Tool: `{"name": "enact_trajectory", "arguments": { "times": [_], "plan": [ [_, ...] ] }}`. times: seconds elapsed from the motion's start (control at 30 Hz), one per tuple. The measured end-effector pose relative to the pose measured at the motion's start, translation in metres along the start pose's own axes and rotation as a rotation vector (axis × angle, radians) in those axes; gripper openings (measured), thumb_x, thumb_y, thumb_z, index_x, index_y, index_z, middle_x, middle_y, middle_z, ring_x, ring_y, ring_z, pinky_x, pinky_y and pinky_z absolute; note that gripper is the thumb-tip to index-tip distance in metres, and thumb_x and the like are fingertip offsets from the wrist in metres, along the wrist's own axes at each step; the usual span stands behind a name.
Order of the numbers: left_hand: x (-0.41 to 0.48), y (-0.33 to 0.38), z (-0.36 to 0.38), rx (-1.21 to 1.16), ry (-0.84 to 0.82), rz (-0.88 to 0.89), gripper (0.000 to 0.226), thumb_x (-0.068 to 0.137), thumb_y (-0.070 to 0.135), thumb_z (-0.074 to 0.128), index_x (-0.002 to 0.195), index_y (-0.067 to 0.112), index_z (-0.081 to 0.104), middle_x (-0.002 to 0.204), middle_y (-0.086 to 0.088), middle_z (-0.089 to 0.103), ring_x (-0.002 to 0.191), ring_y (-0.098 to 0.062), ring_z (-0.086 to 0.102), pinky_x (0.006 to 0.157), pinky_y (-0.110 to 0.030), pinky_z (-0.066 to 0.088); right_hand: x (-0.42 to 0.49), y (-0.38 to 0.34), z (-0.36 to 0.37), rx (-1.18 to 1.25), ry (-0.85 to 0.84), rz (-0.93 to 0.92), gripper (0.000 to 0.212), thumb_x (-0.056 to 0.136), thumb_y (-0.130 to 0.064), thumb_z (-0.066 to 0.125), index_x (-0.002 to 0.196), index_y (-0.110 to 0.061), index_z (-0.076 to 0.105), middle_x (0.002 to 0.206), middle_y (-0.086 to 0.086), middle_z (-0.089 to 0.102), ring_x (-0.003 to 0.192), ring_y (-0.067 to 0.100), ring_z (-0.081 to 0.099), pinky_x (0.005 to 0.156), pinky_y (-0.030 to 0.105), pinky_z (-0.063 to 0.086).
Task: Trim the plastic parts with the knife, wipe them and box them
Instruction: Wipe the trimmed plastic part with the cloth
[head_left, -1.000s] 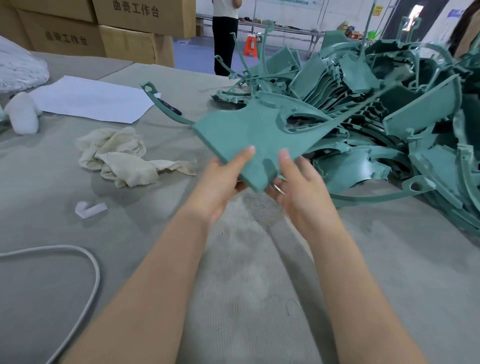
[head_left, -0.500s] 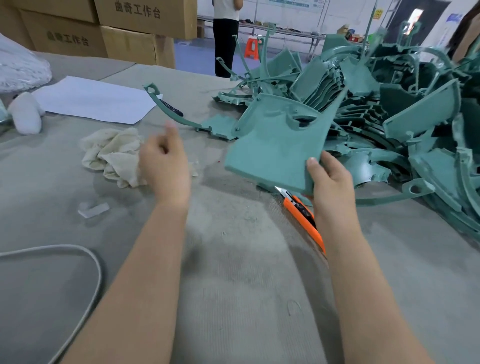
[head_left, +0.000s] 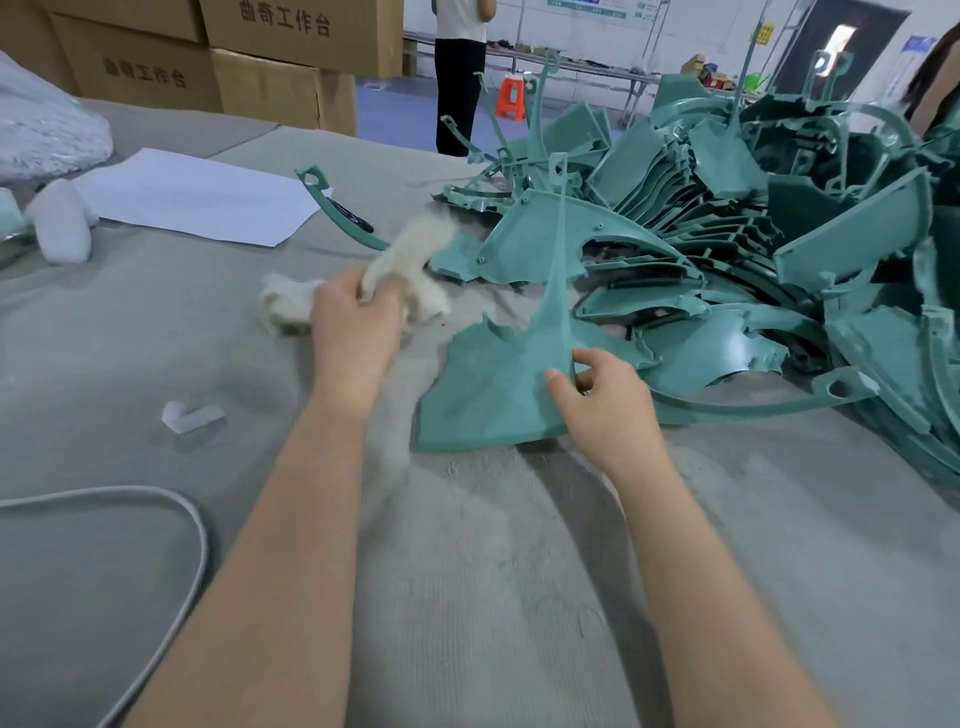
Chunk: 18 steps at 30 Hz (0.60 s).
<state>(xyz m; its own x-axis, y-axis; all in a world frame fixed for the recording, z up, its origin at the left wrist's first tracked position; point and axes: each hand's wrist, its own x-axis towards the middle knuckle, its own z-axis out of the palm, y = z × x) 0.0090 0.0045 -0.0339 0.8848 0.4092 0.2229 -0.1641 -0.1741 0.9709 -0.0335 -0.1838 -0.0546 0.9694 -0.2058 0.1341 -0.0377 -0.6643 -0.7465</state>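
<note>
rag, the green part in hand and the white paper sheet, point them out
rag (head_left: 415, 254): head view, on the blurred upper fold of the cloth
green part (head_left: 493, 384): head view, on its flat face
paper sheet (head_left: 197, 200): head view, on the sheet's middle

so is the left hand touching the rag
Touching. The head view shows the left hand with its fingers curled round the motion-blurred rag, gripping it.

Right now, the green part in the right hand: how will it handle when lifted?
Likely stiff: the green part shows no sag though the right hand grips only one edge. Probably light for its size: one hand alone props it up. Its long thin arm looks apt to flex or snag on the pile behind.
</note>
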Motion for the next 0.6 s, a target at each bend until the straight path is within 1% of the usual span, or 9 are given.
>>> {"name": "enact_trajectory", "arguments": {
  "times": [0.07, 0.1, 0.17, 0.23, 0.3, 0.37, 0.43, 0.5, 0.6],
  "plan": [
    [-0.014, 0.026, 0.007, -0.434, -0.135, -0.032, 0.028, 0.088, 0.015, 0.048, 0.061, 0.021, 0.053, 0.052, 0.013, 0.051, 0.047, -0.002, 0.049, 0.042, -0.013, 0.039, 0.000, 0.005, 0.000, -0.171, 0.007, 0.020, 0.038, 0.096, -0.032, 0.056, 0.128, -0.012, 0.057, 0.103, 0.004, 0.067, 0.095, 0.023, 0.060, 0.075, 0.029, 0.041],
    [-0.021, 0.035, 0.009, -0.648, -0.245, -0.076, 0.032, 0.091, 0.015, 0.046, 0.061, 0.021, 0.056, 0.051, 0.013, 0.055, 0.045, -0.001, 0.052, 0.042, -0.012, 0.041, 0.001, 0.006, 0.000, -0.240, 0.004, 0.025, 0.038, 0.096, -0.034, 0.056, 0.127, -0.012, 0.057, 0.111, 0.006, 0.066, 0.102, 0.026, 0.059, 0.078, 0.031, 0.041],
    [-0.026, 0.040, 0.014, -0.960, -0.482, -0.193, 0.034, 0.097, 0.019, 0.039, 0.072, 0.017, 0.064, 0.061, 0.005, 0.065, 0.060, -0.006, 0.063, 0.060, -0.020, 0.052, 0.000, 0.007, 0.000, -0.293, 0.024, 0.014, 0.043, 0.096, -0.039, 0.054, 0.130, -0.013, 0.055, 0.122, 0.008, 0.060, 0.110, 0.026, 0.056, 0.083, 0.032, 0.041],
    [-0.026, 0.038, 0.018, -1.100, -0.627, -0.359, 0.032, 0.100, 0.026, 0.038, 0.090, 0.014, 0.066, 0.087, -0.004, 0.069, 0.089, -0.017, 0.064, 0.084, -0.034, 0.051, -0.001, 0.003, -0.001, -0.206, 0.099, -0.077, 0.048, 0.093, -0.045, 0.054, 0.131, -0.016, 0.052, 0.125, 0.004, 0.055, 0.108, 0.021, 0.055, 0.080, 0.028, 0.038],
    [-0.027, 0.033, 0.024, -1.111, -0.640, -0.474, 0.038, 0.099, 0.026, 0.040, 0.087, 0.010, 0.072, 0.096, -0.009, 0.070, 0.094, -0.023, 0.066, 0.086, -0.039, 0.053, -0.006, -0.006, -0.003, 0.039, 0.107, -0.250, 0.044, 0.091, -0.044, 0.059, 0.126, -0.019, 0.050, 0.117, -0.001, 0.056, 0.086, 0.009, 0.055, 0.071, 0.021, 0.037],
    [-0.030, 0.031, 0.029, -1.134, -0.635, -0.550, 0.045, 0.100, 0.018, 0.039, 0.076, 0.006, 0.075, 0.087, -0.011, 0.073, 0.078, -0.021, 0.071, 0.071, -0.035, 0.059, -0.012, -0.016, -0.003, 0.319, 0.050, -0.359, 0.037, 0.092, -0.030, 0.062, 0.124, -0.022, 0.045, 0.109, -0.006, 0.057, 0.066, -0.001, 0.049, 0.061, 0.013, 0.037],
    [-0.032, 0.030, 0.033, -1.126, -0.587, -0.573, 0.038, 0.100, 0.013, 0.040, 0.084, 0.004, 0.073, 0.085, -0.010, 0.073, 0.071, -0.018, 0.071, 0.062, -0.029, 0.059, -0.015, -0.021, -0.006, 0.518, 0.013, -0.314, 0.028, 0.095, -0.016, 0.059, 0.120, -0.022, 0.049, 0.107, -0.008, 0.062, 0.072, -0.002, 0.056, 0.065, 0.015, 0.045],
    [-0.032, 0.026, 0.034, -0.784, -0.484, -0.396, 0.020, 0.099, 0.011, 0.045, 0.096, 0.009, 0.065, 0.083, -0.003, 0.072, 0.067, -0.009, 0.066, 0.059, -0.023, 0.054, -0.015, -0.025, -0.012, 0.691, -0.009, -0.212, 0.015, 0.099, -0.011, 0.052, 0.108, -0.017, 0.063, 0.090, -0.009, 0.069, 0.073, 0.002, 0.061, 0.066, 0.020, 0.051],
    [-0.028, 0.014, 0.037, -0.356, -0.266, -0.221, 0.017, 0.096, 0.015, 0.051, 0.081, 0.018, 0.057, 0.062, 0.004, 0.059, 0.052, -0.010, 0.050, 0.044, -0.016, 0.035, -0.016, -0.024, -0.021, 0.903, 0.053, -0.070, 0.032, 0.098, -0.015, 0.053, 0.069, -0.020, 0.065, 0.058, -0.010, 0.057, 0.053, 0.003, 0.049, 0.051, 0.020, 0.037]
  ]
}}
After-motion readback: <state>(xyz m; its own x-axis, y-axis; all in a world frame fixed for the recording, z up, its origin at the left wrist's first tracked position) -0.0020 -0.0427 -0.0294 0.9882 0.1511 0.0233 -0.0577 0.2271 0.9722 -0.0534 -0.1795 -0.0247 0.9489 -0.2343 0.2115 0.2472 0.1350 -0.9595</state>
